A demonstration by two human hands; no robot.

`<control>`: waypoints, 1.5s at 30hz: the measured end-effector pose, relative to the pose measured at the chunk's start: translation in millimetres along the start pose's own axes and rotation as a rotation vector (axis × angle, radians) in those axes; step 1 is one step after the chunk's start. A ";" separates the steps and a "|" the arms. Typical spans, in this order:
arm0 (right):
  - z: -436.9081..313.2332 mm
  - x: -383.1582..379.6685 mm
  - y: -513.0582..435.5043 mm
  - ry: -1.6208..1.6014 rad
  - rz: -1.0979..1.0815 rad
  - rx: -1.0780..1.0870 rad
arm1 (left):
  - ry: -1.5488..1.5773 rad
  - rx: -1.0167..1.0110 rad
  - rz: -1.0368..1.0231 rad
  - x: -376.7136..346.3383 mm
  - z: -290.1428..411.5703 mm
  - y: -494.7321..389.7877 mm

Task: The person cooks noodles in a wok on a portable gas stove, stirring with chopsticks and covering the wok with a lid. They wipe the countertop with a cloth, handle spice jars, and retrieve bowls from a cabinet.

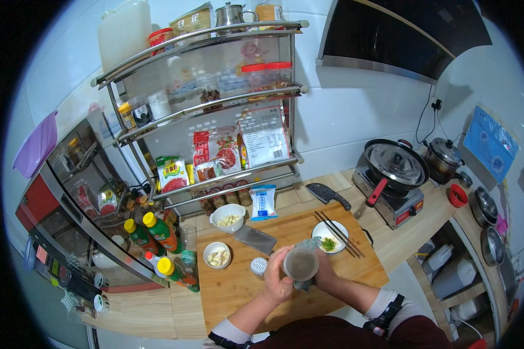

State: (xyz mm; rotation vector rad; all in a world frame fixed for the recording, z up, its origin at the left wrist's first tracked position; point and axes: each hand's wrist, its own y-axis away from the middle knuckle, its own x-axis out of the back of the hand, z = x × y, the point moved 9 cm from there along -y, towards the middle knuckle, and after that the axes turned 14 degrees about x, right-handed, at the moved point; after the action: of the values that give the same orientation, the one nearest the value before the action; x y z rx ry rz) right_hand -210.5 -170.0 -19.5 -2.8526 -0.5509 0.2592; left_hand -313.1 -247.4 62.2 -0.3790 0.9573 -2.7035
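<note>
My left hand (pixel 276 274) grips the side of a round, translucent container (pixel 301 264), its circular end facing up. A grey-green cloth (pixel 308 243) is bunched around the container's far and near sides. On the right, my right hand (pixel 326 271) presses this cloth against the container; its fingers are partly hidden. Both hands are above a wooden cutting board (pixel 227 301). Left of them is a small round item with a white patterned top (pixel 258 265). Just beyond the right hand, a white bowl (pixel 318 228) contains chopped greens (pixel 328 244), with dark chopsticks (pixel 338 233) across it.
A cleaver (pixel 256 239) rests on the board near bowls of peeled garlic (pixel 228 220) and garlic cloves (pixel 218 257). Bottles with yellow caps (pixel 168 266) line the left. A black knife (pixel 327 196) lies behind; a lidded pan (pixel 396 163) sits on a portable stove (pixel 393 209). A metal rack (pixel 227 102) overhangs the back.
</note>
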 end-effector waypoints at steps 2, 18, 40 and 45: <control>-19.8 -11.6 0.5 0.120 -0.178 0.071 | 0.168 0.197 -0.050 -1.9 -5.1 0.6; -53.5 -40.7 18.1 0.074 -0.495 0.223 | 0.979 0.825 0.044 -5.9 -48.3 -2.0; -113.6 -40.1 21.8 0.949 -0.338 0.915 | 0.966 0.678 -0.054 -9.7 -43.4 -23.7; -111.2 -33.2 18.1 0.889 -0.322 0.950 | 0.820 0.552 -0.167 -11.5 -19.3 -31.4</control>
State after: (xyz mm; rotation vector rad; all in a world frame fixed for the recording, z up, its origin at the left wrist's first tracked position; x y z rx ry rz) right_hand -210.8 -219.7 87.0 -1.6661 -0.4786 -0.6130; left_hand -313.2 -208.9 65.9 0.8392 0.2645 -3.1411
